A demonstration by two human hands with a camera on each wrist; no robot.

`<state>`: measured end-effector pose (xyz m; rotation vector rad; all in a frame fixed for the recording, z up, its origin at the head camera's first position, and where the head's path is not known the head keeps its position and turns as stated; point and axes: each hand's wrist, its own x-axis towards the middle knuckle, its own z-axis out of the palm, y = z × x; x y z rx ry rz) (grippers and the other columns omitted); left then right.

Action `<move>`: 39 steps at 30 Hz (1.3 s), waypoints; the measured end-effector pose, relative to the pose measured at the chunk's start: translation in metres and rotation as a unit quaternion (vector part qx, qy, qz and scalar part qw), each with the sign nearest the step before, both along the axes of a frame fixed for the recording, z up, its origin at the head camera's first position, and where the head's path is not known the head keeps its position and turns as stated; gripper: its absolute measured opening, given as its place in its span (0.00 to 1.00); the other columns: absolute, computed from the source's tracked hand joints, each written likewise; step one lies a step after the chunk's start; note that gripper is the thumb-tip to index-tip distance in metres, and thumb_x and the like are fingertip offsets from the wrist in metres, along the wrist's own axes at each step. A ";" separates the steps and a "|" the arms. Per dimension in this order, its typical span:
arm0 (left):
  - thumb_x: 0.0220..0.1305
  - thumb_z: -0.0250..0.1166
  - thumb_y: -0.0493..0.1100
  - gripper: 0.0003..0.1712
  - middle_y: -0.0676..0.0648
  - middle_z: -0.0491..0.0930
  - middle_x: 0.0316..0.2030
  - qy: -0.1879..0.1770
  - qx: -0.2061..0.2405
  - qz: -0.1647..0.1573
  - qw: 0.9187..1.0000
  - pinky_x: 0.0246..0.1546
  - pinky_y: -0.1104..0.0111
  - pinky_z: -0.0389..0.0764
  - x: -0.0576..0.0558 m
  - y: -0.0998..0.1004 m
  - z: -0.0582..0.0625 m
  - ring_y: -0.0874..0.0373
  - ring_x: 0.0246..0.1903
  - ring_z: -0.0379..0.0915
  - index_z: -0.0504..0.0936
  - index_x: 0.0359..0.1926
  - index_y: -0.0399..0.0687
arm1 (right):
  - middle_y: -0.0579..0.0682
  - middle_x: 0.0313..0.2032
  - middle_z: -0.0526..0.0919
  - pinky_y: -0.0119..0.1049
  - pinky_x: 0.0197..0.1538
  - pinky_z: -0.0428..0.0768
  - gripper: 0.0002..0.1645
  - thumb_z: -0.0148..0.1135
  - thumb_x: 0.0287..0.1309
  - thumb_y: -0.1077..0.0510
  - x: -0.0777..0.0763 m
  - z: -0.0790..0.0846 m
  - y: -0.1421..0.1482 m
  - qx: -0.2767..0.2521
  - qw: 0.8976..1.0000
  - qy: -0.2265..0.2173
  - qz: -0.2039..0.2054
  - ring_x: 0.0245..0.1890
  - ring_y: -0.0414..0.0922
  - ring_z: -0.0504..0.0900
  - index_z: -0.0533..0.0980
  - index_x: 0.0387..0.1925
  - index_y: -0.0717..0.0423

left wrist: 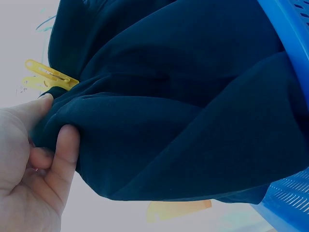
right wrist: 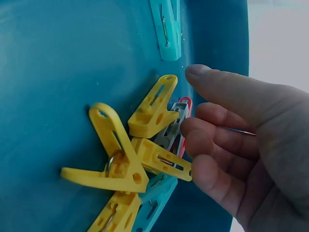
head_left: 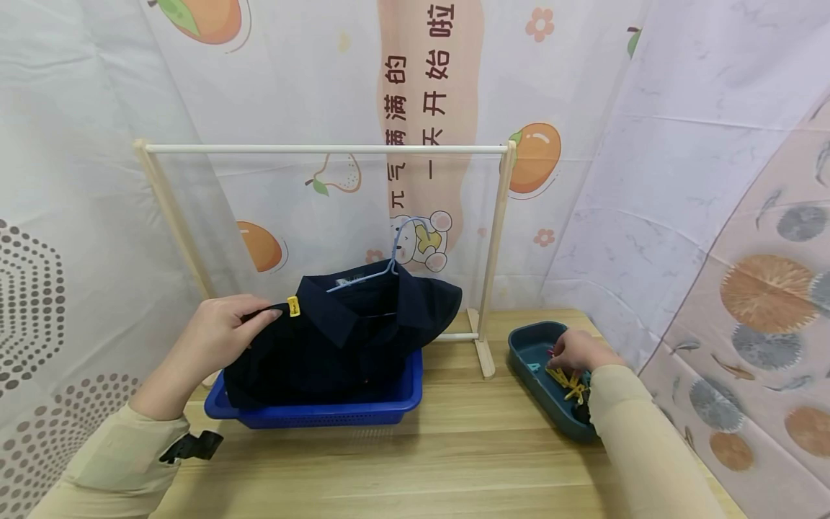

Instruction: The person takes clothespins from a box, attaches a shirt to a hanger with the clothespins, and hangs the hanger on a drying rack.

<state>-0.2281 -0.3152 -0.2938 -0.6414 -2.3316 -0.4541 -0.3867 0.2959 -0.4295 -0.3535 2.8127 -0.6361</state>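
A dark navy collared shirt (head_left: 324, 346) lies bunched with a light blue hanger (head_left: 393, 249) in its collar. My left hand (head_left: 223, 331) pinches the shirt's shoulder between thumb and fingers, just beside a yellow clothespin (head_left: 295, 306) clipped onto the fabric. Over the teal tray (head_left: 534, 389), my right hand (head_left: 580, 351) reaches down among loose clothespins. In the right wrist view its thumb stands apart from loosely bent fingers, with nothing between them. Several yellow clothespins (right wrist: 118, 166), a teal clothespin (right wrist: 166, 34) and a grey-and-red clothespin (right wrist: 175, 126) lie near the fingertips.
The shirt's lower part sits in a blue plastic basket (head_left: 324, 416). Behind it a drying rack stands with a white top bar (head_left: 324, 149) and wooden posts (head_left: 496, 245). Printed curtains (head_left: 648, 180) hang at the back and sides of the wooden table (head_left: 415, 468).
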 end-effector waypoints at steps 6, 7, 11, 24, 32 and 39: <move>0.63 0.72 0.37 0.04 0.50 0.88 0.37 0.001 -0.001 0.005 1.000 0.26 0.65 0.78 0.000 -0.001 -0.002 0.71 0.20 0.72 0.91 0.38 0.48 | 0.50 0.22 0.78 0.38 0.26 0.80 0.12 0.76 0.57 0.54 -0.002 -0.004 -0.002 0.014 1.000 -0.012 -0.006 0.19 0.43 0.76 0.84 0.33 0.60; 0.63 0.72 0.37 0.04 0.50 0.88 0.37 0.001 -0.001 0.006 1.000 0.27 0.65 0.78 0.000 -0.001 -0.002 0.70 0.21 0.73 0.91 0.38 0.48 | 0.50 0.21 0.78 0.38 0.26 0.80 0.12 0.76 0.57 0.54 -0.002 -0.004 -0.002 0.016 1.000 -0.013 -0.006 0.19 0.43 0.75 0.84 0.32 0.59; 0.62 0.73 0.36 0.05 0.50 0.88 0.37 0.001 0.001 0.010 1.000 0.27 0.64 0.79 0.000 -0.001 -0.002 0.67 0.23 0.76 0.91 0.39 0.49 | 0.49 0.21 0.77 0.37 0.26 0.79 0.12 0.76 0.56 0.53 -0.001 -0.003 -0.005 0.024 1.000 -0.014 -0.006 0.19 0.42 0.75 0.84 0.31 0.57; 0.64 0.72 0.37 0.04 0.49 0.88 0.37 -0.007 0.005 0.007 1.000 0.25 0.65 0.79 0.000 -0.001 -0.003 0.74 0.16 0.70 0.91 0.38 0.49 | 0.46 0.21 0.77 0.36 0.26 0.74 0.11 0.78 0.53 0.56 -0.006 -0.003 -0.015 0.073 0.997 0.016 0.028 0.20 0.42 0.74 0.83 0.25 0.58; 0.62 0.73 0.36 0.04 0.49 0.88 0.36 0.005 0.003 0.005 1.000 0.26 0.64 0.80 -0.001 -0.002 -0.004 0.75 0.16 0.70 0.91 0.38 0.48 | 0.44 0.13 0.71 0.33 0.20 0.70 0.17 0.78 0.52 0.55 -0.005 -0.006 -0.019 0.069 0.997 0.005 0.022 0.13 0.40 0.69 0.79 0.17 0.55; 0.63 0.72 0.37 0.02 0.50 0.88 0.35 0.008 0.006 0.002 1.000 0.25 0.68 0.78 -0.002 -0.002 -0.004 0.74 0.16 0.70 0.91 0.37 0.47 | 0.47 0.15 0.75 0.34 0.21 0.72 0.15 0.79 0.52 0.56 -0.007 -0.009 -0.021 0.066 0.998 0.003 0.016 0.14 0.41 0.72 0.79 0.19 0.56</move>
